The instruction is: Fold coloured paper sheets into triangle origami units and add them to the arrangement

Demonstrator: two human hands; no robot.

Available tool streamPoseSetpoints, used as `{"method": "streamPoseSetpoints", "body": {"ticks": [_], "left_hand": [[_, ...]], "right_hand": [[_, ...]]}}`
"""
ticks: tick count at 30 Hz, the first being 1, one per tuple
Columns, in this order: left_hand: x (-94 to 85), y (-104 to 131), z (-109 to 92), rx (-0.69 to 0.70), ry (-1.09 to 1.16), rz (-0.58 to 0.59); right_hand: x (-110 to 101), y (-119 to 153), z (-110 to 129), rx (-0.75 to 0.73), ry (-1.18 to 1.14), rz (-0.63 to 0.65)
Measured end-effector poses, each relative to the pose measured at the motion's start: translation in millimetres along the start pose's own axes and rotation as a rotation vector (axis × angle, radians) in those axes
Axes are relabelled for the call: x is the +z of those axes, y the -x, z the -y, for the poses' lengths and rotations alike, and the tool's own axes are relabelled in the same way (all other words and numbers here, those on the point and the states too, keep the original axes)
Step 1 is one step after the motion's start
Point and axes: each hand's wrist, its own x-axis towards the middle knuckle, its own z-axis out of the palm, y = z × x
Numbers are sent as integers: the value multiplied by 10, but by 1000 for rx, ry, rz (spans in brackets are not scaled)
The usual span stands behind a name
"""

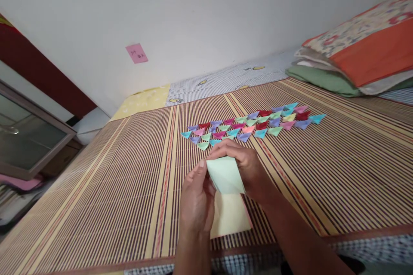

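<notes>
Between my two hands is a pale green square of paper [226, 175], raised above the mat and marked by a faint diagonal crease. My left hand [198, 197] pinches its upper left corner with the thumb in front. My right hand [247, 161] grips it from behind along the top and right side, its fingers partly hidden. Under it, a pad of pale yellow paper [230, 219] lies on the striped mat [135, 189]. Beyond my hands, several rows of small folded paper triangles [242, 136] in many colours are laid out; my right hand covers part of the nearest row.
A pile of folded bedding [364, 56], orange and floral on top, sits at the right back. Behind the mat stands a white wall [206, 17] with a pink note [137, 53] on it. A glass-fronted cabinet door [29, 131] is at the left.
</notes>
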Motion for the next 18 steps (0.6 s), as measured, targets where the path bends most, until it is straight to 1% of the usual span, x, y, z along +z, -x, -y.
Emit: {"method": "streamPoseSetpoints", "body": {"ticks": [4,6,10,15,18], "left_hand": [[7,15,-6,2,-69,49],[15,28,-10,-5,-70,46],[14,37,-23,12,-46,31],[8,28,-38,15,-96,60],[3,28,-34,39,-98,45]], "right_hand": [[15,2,-3,-3,23,-27],[15,-3,0,-3,27,-50],[2,-9,12,-3,19,-26],[4,-2,17,2,40,-21],[5,-4,26,-5,28,-14]]}}
